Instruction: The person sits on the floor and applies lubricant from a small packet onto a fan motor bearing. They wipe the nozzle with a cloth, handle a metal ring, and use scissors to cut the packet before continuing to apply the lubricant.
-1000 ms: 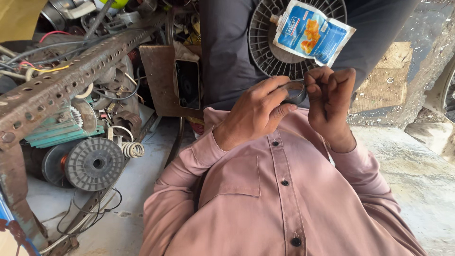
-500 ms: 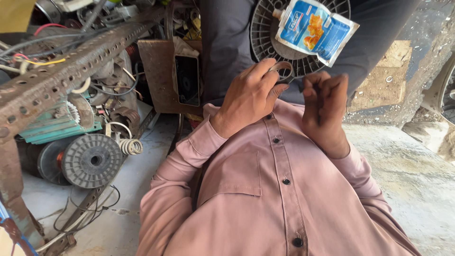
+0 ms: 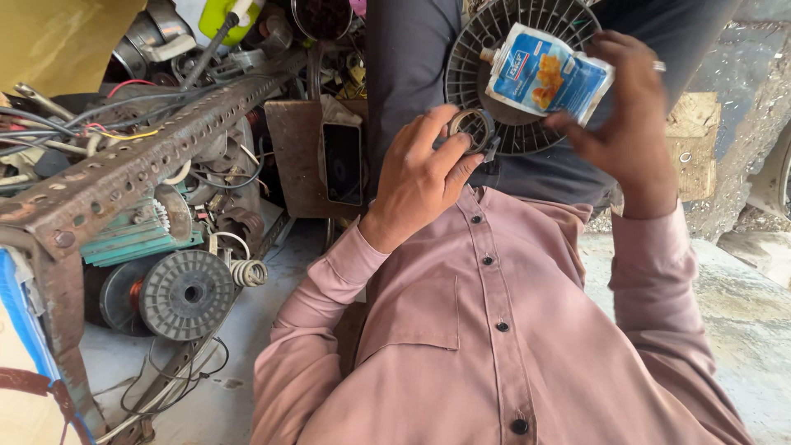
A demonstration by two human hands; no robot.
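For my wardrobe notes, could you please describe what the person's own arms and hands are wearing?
Both arms wear long dusty-pink sleeves with plain cuffs, part of a button-front shirt. The left hand is bare, without rings. The right hand has a silver ring on one finger.

Blue-white spouted pouch [image 3: 545, 76] w/ orange pic, top centre-right, dark phone screen [image 3: 342, 163] upright, centre-left
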